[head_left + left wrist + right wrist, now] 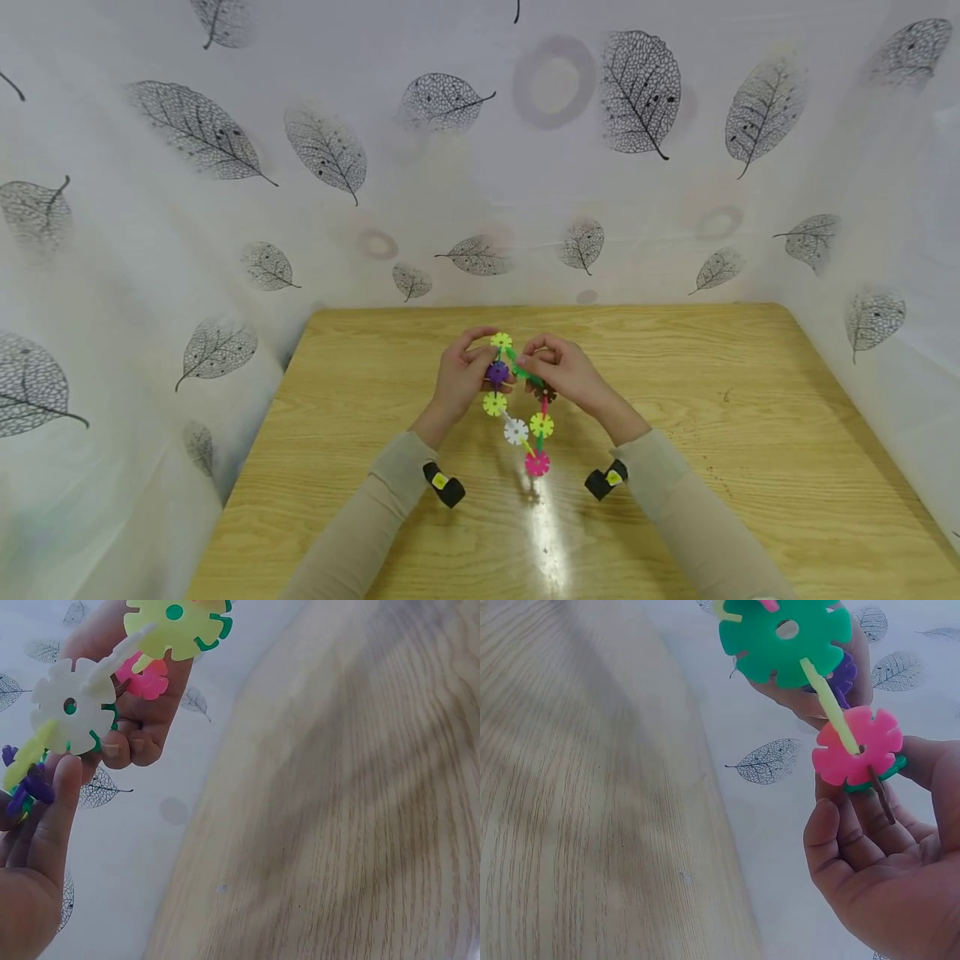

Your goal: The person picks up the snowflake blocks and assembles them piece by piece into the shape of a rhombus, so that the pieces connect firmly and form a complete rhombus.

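1. Head view: The left hand [461,371] and the right hand [562,371] are up above the desk [712,433], close together. Both sets of fingers pinch the top of a chain of flower pieces [517,400]. The left fingers curl round a purple piece [497,372], with a light green piece [501,341] just above them. The right fingers pinch a green piece [525,372] next to the purple one. Below the fingers the chain hangs in two short rows: a yellow piece [494,404], a white piece [516,432], another yellow piece [542,425] and a pink piece [537,463] at the very bottom. Black wrist cameras [444,485] sit on both sleeves. A white cloth with leaves [195,133] stands behind the desk.

2. Left wrist view: The left hand [34,855] is at the bottom left. Its fingers [64,787] touch purple bits of the chain. Above them are a white piece [71,705], a yellow piece [176,626] and a pink piece [142,679]. The other hand's curled fingers [131,742] are behind these pieces.

3. Right wrist view: The right hand [892,862] is at the bottom right. Its fingers [832,832] curl up under a pink piece [859,746] and hold the chain there. A big green piece [784,637] is above the fingers, with a purple piece [844,675] behind it. The chain is up in the air, off the desk.
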{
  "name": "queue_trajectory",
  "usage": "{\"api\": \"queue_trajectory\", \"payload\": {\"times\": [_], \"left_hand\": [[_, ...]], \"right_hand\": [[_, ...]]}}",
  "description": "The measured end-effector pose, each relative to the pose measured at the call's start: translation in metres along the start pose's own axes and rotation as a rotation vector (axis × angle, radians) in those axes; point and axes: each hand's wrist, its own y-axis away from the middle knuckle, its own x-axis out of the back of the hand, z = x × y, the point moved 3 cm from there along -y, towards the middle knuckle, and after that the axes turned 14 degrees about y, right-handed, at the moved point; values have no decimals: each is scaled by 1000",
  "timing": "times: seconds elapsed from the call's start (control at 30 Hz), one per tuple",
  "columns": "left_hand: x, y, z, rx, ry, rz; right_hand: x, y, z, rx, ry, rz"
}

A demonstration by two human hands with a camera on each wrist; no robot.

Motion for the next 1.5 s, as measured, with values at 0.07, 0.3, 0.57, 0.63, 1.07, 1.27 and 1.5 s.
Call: {"api": "queue_trajectory", "payload": {"times": [0.07, 0.3, 0.57, 0.63, 1.07, 1.27, 1.5], "left_hand": [[0, -1, 0, 3, -3, -3], [-1, -1, 0, -4, 6, -7], [-4, -1, 0, 7, -11, -32], [-4, -1, 1, 8, -18, -34], [-5, -7, -2, 30, -24, -41], [-2, -12, -7, 27, -68, -47], [-1, -19, -11, 41, -109, -35]], "right_hand": [[0, 0, 0, 2, 5, 2], [1, 1, -1, -13, 29, 12], [1, 3, -3, 6, 51, 65], [1, 4, -4, 13, 52, 78], [3, 1, -2, -7, 39, 94], [4, -1, 3, -29, 38, 88], [5, -5, 8, -43, 30, 82]]}}
